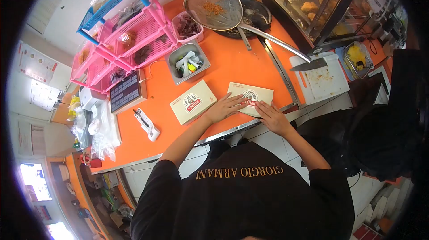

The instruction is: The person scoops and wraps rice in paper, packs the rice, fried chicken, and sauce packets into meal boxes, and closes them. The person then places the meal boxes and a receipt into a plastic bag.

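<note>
Both my hands lie on a cream cardboard food box (263,91) with a round red and black chicken logo, near the front edge of the orange table. My left hand (225,108) rests on the box's left part, fingers stretched out flat. On its front right part is my right hand (274,119), its fingers also extended. The lid looks closed. A second box (193,102) of the same print lies closed just to the left, apart from the first and touched by neither hand.
Behind the boxes stands a metal container (201,71) with sachets. Left are a tablet (126,91), a pen on a white device (146,125) and a pink rack (134,39). Right are a knife (310,65) on a cutting board (333,89), a strainer (213,8) and a person in black.
</note>
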### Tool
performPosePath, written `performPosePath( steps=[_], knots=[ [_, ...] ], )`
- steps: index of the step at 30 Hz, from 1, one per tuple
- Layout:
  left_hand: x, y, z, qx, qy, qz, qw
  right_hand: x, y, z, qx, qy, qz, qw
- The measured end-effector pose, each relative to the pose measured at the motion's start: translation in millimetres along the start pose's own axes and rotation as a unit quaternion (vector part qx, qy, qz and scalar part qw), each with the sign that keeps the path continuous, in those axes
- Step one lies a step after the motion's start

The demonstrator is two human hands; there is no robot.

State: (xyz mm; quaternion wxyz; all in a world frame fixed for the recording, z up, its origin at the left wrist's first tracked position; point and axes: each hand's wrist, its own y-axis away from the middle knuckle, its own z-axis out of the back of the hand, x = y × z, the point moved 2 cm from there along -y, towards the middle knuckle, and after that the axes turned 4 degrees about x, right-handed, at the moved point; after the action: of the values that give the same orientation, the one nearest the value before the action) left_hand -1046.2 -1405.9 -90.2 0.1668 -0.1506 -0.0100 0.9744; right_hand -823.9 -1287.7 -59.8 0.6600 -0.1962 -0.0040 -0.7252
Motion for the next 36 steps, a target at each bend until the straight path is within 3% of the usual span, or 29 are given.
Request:
performPosePath(
  steps=[4,6,10,12,13,15,17,18,19,20,21,22,23,25,27,29,30,31,32,33,35,36],
  knots=[
    [0,-1,-8,-0.025,0.014,-0.006,1.000,-24,17,-19,0.001,-0.063,0.018,0.998],
    [0,0,-11,-0.025,-0.025,0.001,0.999,-23,16,-22,-0.021,0.030,0.029,0.999],
    [2,1,-19,-0.062,0.015,-0.004,0.998,-4,-4,-2,-0.005,0.079,0.042,0.996],
    [5,0,-23,-0.073,0.010,-0.006,0.997,14,-35,13,0.018,0.074,-0.050,0.996],
    [5,3,-23,-0.077,-0.002,-0.015,0.997,19,-50,16,0.022,0.064,-0.018,0.998],
    [3,4,-25,-0.098,-0.024,-0.017,0.995,4,-74,9,0.182,-0.019,-0.105,0.978],
    [-4,3,-26,-0.145,-0.028,0.001,0.989,-12,-80,-4,0.145,0.048,-0.065,0.986],
    [-17,7,-4,-0.136,0.156,0.079,0.975,-17,-82,-4,0.129,0.015,-0.045,0.991],
    [-34,12,18,-0.134,0.336,0.149,0.920,-20,-84,0,0.114,-0.019,-0.025,0.993],
    [-46,27,24,-0.154,0.327,0.175,0.916,-22,-85,6,0.093,-0.076,-0.045,0.992],
    [-62,45,29,-0.222,0.232,0.137,0.937,-24,-87,14,0.077,-0.134,-0.067,0.986],
    [-70,65,34,-0.278,0.130,0.098,0.947,-27,-91,27,0.101,-0.092,-0.059,0.989],
    [-70,90,37,-0.288,0.121,0.124,0.942,-26,-101,41,0.123,-0.047,-0.054,0.990],
    [-76,142,37,-0.304,0.200,0.222,0.905,-7,-125,64,0.105,-0.031,-0.015,0.994],
    [-69,201,35,-0.364,0.193,0.312,0.856,21,-145,73,0.076,-0.011,0.002,0.997],
    [-56,268,35,-0.369,0.117,0.447,0.806,59,-178,70,0.113,-0.083,0.040,0.989],
    [-42,307,36,-0.397,0.048,0.444,0.802,70,-192,59,0.113,-0.080,0.041,0.990],
    [-30,347,32,-0.422,0.050,0.512,0.747,82,-204,40,0.128,-0.062,0.089,0.986],
    [-23,388,42,-0.415,-0.059,0.526,0.740,94,-215,20,0.144,-0.043,0.137,0.979],
    [-14,430,48,-0.433,-0.130,0.552,0.700,103,-221,3,0.145,-0.038,0.141,0.979],
    [-5,523,68,-0.370,-0.191,0.683,0.601,120,-230,-28,0.193,0.045,0.154,0.968],
    [-5,563,85,-0.329,-0.258,0.712,0.565,135,-236,-25,0.250,0.078,0.076,0.962]
  ],
)
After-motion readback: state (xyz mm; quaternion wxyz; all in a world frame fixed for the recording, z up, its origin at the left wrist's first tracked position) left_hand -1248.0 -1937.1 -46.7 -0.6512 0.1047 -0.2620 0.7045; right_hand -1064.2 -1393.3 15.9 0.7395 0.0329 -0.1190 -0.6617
